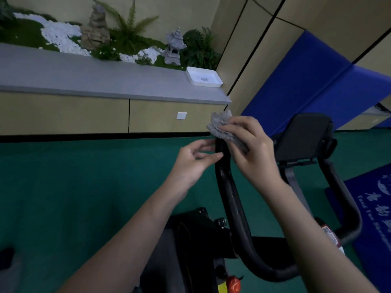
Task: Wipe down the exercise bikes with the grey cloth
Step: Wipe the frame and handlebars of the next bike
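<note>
Green carpet (84, 176) covers the floor under both arms. Up and left of the left hand (190, 163), a grey desk (84, 77) runs along a beige wall above beige cabinet fronts. Behind its top lies a strip of moss with white pebbles (57, 32), a rock (96, 28), ferns (127, 34) and a small stone lantern (174, 47). A white tray (218, 82) sits at the desk's end, above both hands, and a white wall plate (181, 115) is just above the left hand.

The left hand pinches the black bar (230, 197) of the bike just under its tip, thumb and forefinger curled against it. The right hand (251, 149), just beside it, is closed round the grey cloth (220, 125) and holds it over the bar's tip, hiding that tip. Below the hands the bar curves down past the bike's dark body and a red knob (233, 284), the forearms crossing in front of it.

Right of the right hand stands a dark console (302, 138). Blue mats (317, 81) lean on the wall above it, and a blue rug (376, 208) with white lettering lies below it.
</note>
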`<state>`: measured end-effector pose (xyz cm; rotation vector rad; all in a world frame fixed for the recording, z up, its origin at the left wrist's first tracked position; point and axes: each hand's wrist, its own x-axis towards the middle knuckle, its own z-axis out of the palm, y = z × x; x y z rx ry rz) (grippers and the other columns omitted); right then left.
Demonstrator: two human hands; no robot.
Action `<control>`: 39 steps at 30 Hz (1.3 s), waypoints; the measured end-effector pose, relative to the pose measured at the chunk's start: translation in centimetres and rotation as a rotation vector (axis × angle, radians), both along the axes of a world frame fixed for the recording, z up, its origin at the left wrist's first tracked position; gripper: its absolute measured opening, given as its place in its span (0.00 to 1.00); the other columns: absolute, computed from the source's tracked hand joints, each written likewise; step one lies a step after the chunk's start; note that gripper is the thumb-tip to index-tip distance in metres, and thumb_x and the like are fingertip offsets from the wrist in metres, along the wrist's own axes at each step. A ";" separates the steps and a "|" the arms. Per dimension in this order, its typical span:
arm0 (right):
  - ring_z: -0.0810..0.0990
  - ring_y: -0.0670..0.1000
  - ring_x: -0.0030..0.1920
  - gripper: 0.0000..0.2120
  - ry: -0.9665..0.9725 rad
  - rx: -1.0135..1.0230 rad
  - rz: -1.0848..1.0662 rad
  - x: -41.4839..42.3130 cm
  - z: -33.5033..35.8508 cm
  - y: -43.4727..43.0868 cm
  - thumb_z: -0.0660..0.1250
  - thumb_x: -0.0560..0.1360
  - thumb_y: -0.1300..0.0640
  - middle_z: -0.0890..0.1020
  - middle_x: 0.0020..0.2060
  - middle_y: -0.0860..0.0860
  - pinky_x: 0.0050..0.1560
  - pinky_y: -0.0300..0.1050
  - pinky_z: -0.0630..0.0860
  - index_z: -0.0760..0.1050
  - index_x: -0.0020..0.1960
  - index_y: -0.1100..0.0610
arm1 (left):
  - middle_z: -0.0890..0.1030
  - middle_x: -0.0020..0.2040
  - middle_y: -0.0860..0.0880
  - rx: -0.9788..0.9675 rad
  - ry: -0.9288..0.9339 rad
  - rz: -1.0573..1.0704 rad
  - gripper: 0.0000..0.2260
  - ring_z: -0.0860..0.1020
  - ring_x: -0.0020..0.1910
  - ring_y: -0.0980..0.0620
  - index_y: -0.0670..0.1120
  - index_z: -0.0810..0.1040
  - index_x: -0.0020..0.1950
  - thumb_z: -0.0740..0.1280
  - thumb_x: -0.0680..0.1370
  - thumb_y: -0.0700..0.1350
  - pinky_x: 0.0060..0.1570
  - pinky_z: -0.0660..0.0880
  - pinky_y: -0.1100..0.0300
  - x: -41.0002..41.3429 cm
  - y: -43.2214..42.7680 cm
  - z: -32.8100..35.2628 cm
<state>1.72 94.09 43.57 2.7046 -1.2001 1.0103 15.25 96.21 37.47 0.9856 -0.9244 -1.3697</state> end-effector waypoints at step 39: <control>0.79 0.53 0.46 0.07 -0.213 -0.044 -0.054 -0.6 0.6 1.6 0.66 0.76 0.67 0.80 0.46 0.49 0.47 0.38 0.73 0.78 0.52 0.62 | 0.81 0.52 0.52 0.123 -0.062 -0.011 0.16 0.81 0.47 0.59 0.47 0.79 0.58 0.74 0.71 0.43 0.45 0.74 0.73 -0.9 4.1 -1.4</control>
